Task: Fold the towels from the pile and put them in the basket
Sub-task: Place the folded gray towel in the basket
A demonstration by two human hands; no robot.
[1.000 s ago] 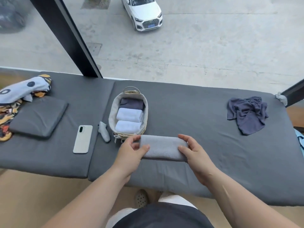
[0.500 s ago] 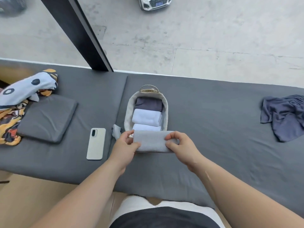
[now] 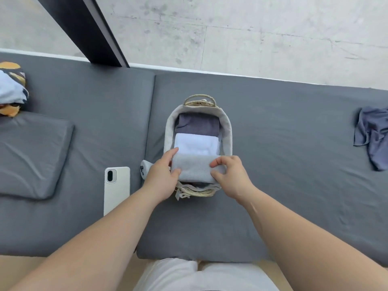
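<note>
I hold the folded grey towel [image 3: 196, 169] by both ends over the near end of the basket [image 3: 227, 131]: left hand [image 3: 162, 177] and right hand [image 3: 232, 177] each pinch it, fingers clamped on the cloth. To seat it well, I judge it should go down level into the near gap, ends tucked inside the rim, fold kept tight. Beyond it lie a white towel [image 3: 196, 143] and a dark towel [image 3: 198, 124]. Far right, one unfolded towel [image 3: 373, 135] waits on the cushion [image 3: 283, 133].
</note>
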